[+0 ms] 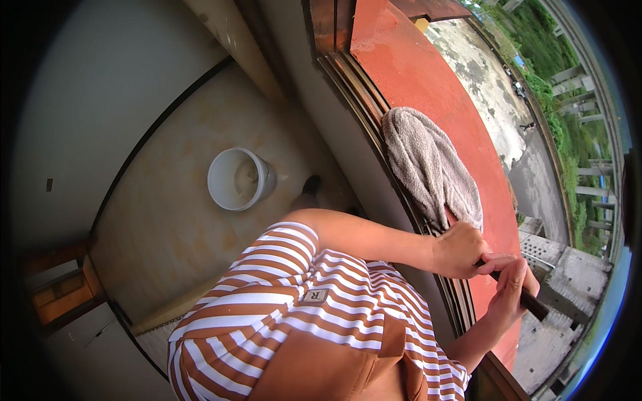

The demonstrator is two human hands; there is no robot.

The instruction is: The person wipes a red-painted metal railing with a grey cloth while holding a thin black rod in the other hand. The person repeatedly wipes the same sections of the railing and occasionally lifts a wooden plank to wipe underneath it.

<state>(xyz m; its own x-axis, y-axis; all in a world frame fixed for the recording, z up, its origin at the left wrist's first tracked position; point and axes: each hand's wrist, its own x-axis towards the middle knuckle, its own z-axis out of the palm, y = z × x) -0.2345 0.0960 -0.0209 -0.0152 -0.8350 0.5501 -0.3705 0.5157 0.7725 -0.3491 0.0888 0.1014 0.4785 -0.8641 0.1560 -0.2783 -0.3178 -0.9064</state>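
A greyish-brown terry cloth lies bunched along the window track and the red outer ledge. Its narrow end reaches my left hand, whose fingers are closed around the upper part of a dark rod. Whether that hand also grips the cloth, or the rod runs on inside it, cannot be made out. Lower on the rod, beside the left hand, is my right hand, with fingers wrapped around it. The rod's free end sticks out past the right hand, over the outside of the window.
The brown metal window track separates the room from the red ledge. A white bucket stands on the floor to the left, near my foot. Outside, far below, are pavement and a grey building.
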